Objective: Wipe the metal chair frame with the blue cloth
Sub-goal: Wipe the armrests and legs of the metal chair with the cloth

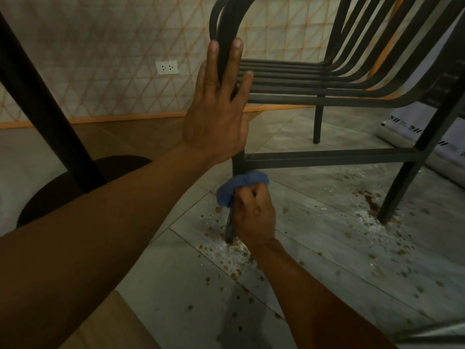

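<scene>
Here the blue cloth (240,187) is bunched up around the front leg of the metal chair (327,96), just under the spot where a side bar joins that leg. The right hand (254,217) is right below the cloth and touching it, with its fingers curled tight around the cloth and the leg together, so the cloth pokes out above the fist and to its left. The right arm comes up from the bottom of the view and the wrist is bent a little toward the leg. The left hand (216,114) is higher up on the same part of the chair, well above the cloth. It is open and flat, with the fingers spread and pointing up, and the palm is pressed on the dark bar where it curves into the armrest. One bar shows between two of its fingers. The left arm reaches in long and straight from the lower left. The chair stands on a tiled floor (327,273) with many brown spots and white specks around its legs. A dark table leg (42,107) with a round base stands to the left, and a white wall socket (167,67) sits on the patterned wall behind.
</scene>
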Demonstrator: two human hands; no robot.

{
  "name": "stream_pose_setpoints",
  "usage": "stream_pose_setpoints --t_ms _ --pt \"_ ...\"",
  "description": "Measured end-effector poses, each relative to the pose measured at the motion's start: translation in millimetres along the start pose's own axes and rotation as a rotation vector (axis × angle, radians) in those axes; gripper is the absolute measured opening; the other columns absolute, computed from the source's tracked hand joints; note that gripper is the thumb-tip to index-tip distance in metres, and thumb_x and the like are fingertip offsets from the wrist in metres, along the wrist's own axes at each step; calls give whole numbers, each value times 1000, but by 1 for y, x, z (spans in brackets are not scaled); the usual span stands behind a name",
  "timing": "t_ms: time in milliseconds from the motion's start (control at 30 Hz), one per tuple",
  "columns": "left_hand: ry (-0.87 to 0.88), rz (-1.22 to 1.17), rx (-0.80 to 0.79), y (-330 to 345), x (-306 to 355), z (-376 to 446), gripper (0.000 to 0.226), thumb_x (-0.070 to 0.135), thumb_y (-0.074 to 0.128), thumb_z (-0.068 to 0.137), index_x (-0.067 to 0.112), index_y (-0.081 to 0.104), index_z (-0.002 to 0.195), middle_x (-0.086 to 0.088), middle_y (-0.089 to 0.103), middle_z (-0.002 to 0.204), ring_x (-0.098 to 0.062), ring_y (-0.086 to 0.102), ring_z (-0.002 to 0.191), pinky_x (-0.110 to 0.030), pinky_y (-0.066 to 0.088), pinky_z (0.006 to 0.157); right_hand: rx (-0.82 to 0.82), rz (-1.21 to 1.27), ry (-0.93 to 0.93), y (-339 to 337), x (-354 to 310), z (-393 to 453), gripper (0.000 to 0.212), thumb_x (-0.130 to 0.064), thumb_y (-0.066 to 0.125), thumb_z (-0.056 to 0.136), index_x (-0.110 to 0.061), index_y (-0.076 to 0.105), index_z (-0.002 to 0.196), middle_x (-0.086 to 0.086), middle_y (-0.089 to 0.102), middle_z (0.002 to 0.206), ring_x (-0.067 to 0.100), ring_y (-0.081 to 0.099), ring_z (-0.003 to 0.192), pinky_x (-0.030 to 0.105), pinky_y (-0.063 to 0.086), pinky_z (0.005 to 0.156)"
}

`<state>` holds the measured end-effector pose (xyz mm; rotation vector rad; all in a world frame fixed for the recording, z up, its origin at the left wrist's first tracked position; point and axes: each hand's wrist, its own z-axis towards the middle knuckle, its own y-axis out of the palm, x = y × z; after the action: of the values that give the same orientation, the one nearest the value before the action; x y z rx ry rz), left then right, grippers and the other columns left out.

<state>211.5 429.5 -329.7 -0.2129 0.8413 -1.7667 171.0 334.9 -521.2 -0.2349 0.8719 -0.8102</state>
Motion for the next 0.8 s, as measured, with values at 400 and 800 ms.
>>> stream_pose_setpoints --t_ms 400,800 --pt "116 18 42 3 -11 -8 25 26 44 91 8 61 85 -23 20 156 -57 11 139 -56 13 118 -216 72 378 37 36 -39 20 -29 49 94 -18 51 78 -3 58 60 2 56 47 11 42 42" --pt "189 12 79 12 -20 -10 24 31 47 87 11 60 91 -24 25 154 -56 17 139 -58 12 117 -65 -88 79 50 29 -37 13 -5 64 84 -9 61 97 17 59 92 24 55 59 33 53 49"
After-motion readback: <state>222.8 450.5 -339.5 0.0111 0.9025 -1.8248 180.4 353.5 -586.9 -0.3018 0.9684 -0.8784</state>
